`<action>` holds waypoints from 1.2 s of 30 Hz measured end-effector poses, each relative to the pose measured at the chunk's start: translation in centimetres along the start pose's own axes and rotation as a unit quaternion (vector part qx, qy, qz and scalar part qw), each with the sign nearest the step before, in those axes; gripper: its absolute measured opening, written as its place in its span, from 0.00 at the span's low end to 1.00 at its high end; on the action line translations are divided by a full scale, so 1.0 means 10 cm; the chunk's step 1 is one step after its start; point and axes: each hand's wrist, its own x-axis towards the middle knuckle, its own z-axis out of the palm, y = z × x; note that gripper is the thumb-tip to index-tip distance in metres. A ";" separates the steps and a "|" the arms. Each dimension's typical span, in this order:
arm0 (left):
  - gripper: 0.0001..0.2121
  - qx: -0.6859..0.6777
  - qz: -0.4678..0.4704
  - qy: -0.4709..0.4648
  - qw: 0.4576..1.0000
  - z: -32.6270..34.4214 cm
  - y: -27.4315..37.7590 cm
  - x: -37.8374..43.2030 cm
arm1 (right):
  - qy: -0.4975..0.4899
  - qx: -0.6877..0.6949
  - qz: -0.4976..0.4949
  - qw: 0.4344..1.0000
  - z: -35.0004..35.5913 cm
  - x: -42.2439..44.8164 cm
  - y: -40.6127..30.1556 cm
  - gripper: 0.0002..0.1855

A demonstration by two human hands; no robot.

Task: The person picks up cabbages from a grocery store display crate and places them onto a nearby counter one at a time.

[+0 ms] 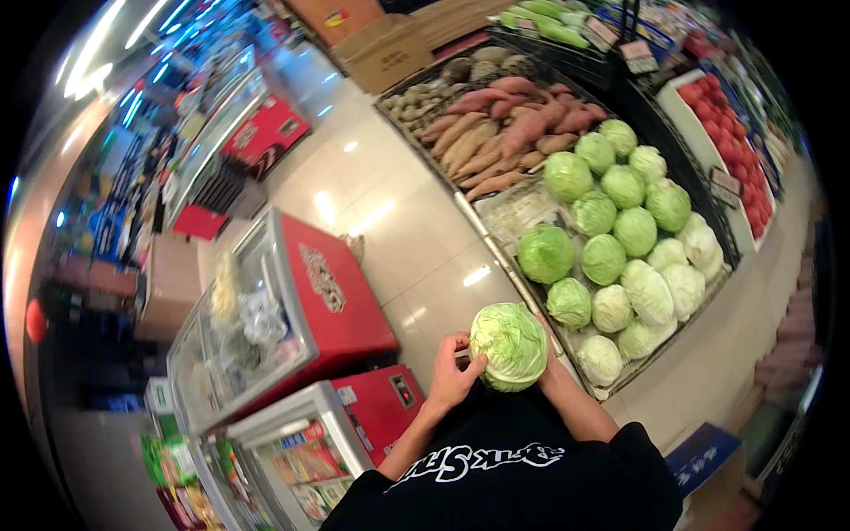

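A round green cabbage [509, 346] is held up in front of my chest between both hands. My left hand [455, 369] grips its left side, with the thumb and fingertips pressed to the leaves. On the far side, my right hand [548, 352] supports it, its fingers mostly hidden behind the head. Just beyond lies a display bin with several green cabbages [604, 259] in rows. Paler napa cabbages [649, 292] lie along the bin's near right part. A flattened sheet [511, 216] shows beside the cabbages on the bin's left side.
Sweet potatoes [524, 126] and potatoes [418, 103] fill the bin's far end. A white box of tomatoes [720, 133] stands to the right. Red chest freezers [332, 285] line the left across a tiled aisle [425, 265]. A blue carton [704, 458] sits at lower right.
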 end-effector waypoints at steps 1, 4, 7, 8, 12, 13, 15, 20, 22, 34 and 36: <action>0.16 0.002 0.002 -0.022 1.000 0.00 -0.02 0.13 | 0.024 -0.012 -0.032 0.999 0.05 -0.01 -0.05 0.25; 0.18 -0.076 0.019 -0.107 0.991 0.02 -0.06 0.57 | 0.044 0.009 -0.105 0.994 0.12 0.03 -0.25 0.25; 0.21 -0.136 0.014 -0.207 0.969 0.03 0.04 1.10 | 0.096 0.021 -0.160 0.982 0.28 0.11 -0.47 0.26; 0.22 -0.123 0.006 -0.210 0.970 0.05 0.10 1.25 | 0.145 0.033 -0.185 0.971 0.30 0.14 -0.54 0.26; 0.26 -0.096 -0.016 -0.223 0.970 0.11 0.32 1.81 | 0.221 0.001 -0.253 0.942 0.41 0.41 -1.02 0.26; 0.26 -0.076 0.050 -0.215 0.972 0.13 0.34 1.95 | 0.228 -0.018 -0.251 0.941 0.52 0.48 -1.14 0.26; 0.26 -0.059 0.116 -0.215 0.968 0.18 0.39 2.19 | 0.245 -0.056 -0.256 0.933 0.48 0.65 -1.45 0.26; 0.30 -0.169 -0.077 -0.294 0.938 0.37 0.35 2.84 | 0.364 -0.243 -0.241 0.867 0.45 1.27 -2.07 0.23; 0.31 -0.265 -0.152 -0.256 0.917 0.53 -0.03 3.14 | 0.394 -0.301 -0.226 0.839 0.53 1.56 -2.23 0.23; 0.29 -0.401 -0.435 -0.266 0.761 0.78 -0.64 3.74 | 0.576 -0.660 0.033 0.481 0.19 2.40 -2.45 0.45; 0.31 -0.375 -0.460 -0.256 0.763 0.79 -0.68 3.80 | 0.586 -0.659 0.060 0.468 0.31 2.52 -2.46 0.45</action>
